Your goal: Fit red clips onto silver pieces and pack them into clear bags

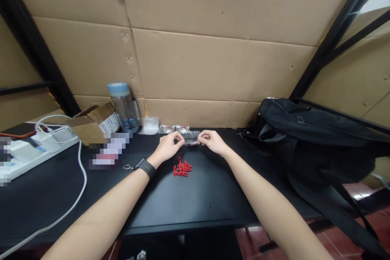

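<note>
A small clear plastic bag (pixel 191 137) is stretched between my two hands, with something red showing at its lower edge. My left hand (pixel 171 145) pinches the bag's left end, and a dark watch sits on that wrist. The right end is pinched by the fingertips of my right hand (pixel 211 141). Nearer to me, a small pile of red cords (pixel 182 167) lies on the black table (pixel 195 203). Just behind my hands are flat clear packets (pixel 167 129) with small items inside, and a stack of clear bags (pixel 149 125) lies to their left.
At the left stand a bottle with a blue lid (pixel 122 107), an open cardboard box (pixel 96 124) and a white power strip (pixel 45 144) with a cable. A metal ring (pixel 128 167) lies beside my watch. A black backpack (pixel 317 138) fills the right side. Cardboard (pixel 195 65) backs the table.
</note>
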Motion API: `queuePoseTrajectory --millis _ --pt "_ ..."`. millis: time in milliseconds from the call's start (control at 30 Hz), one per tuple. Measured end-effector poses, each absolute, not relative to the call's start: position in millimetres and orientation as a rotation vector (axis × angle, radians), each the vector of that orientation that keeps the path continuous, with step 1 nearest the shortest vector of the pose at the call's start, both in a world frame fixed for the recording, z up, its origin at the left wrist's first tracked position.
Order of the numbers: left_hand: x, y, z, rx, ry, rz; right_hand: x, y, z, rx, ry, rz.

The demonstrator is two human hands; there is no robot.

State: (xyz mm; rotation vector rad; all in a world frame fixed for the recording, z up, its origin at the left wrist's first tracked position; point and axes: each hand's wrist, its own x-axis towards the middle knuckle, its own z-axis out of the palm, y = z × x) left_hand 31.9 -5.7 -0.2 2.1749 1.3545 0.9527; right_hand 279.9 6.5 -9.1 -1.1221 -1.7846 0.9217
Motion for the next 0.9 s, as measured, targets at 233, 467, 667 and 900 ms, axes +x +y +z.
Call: queuePoseTrajectory --millis 233,467,667,900 --pt "39.8 -8.4 -2.4 1.988 1.51 0.889 271.4 0.7 -15.7 -1.267 -1.805 0.76" --pt "40.4 -12.7 -2.0 2.281 1.536 0.663 262.8 -3.1 -14.3 -1.255 -2.248 0.365" --pt "36.0 -9.3 -7.0 2.48 1.503 0.63 261.9 -10.0 -16.3 -1.249 -2.398 0.141" --pt "30.2 -11.0 -6.7 2.515 1.393 0.676 252.2 -13.6 -13.0 -1.363 -2.299 0.108"
